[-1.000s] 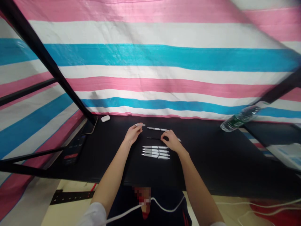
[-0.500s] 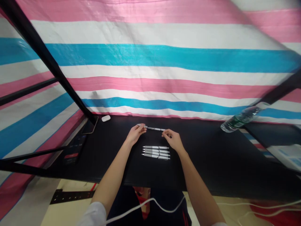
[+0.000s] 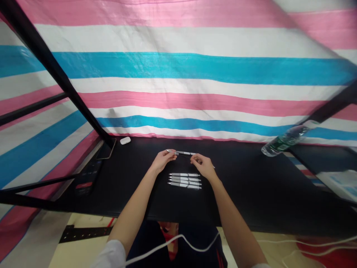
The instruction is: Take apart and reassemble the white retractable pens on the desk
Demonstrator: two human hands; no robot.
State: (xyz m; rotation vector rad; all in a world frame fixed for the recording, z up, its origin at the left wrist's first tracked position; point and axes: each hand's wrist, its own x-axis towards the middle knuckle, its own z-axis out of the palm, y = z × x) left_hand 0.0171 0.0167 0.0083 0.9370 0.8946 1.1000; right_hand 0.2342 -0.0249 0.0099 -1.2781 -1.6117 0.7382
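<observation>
My left hand (image 3: 162,160) pinches a short white pen part (image 3: 172,151) just above the black table (image 3: 251,186). My right hand (image 3: 202,165) is closed on a thin dark refill (image 3: 184,156) that slants up toward the left hand's piece. A white pen barrel (image 3: 186,153) lies on the table just behind the two hands. Several finished white pens (image 3: 184,180) lie side by side in a neat row right in front of my hands.
A phone (image 3: 106,150) and a small white earbud case (image 3: 125,140) rest at the table's back left. A plastic water bottle (image 3: 287,139) lies at the back right. Black frame bars (image 3: 52,70) cross on the left. A striped tarp hangs behind.
My hands have come closer together. The right hand picked the dark refill up off the table and brought its tip toward the pen part in the left hand.
</observation>
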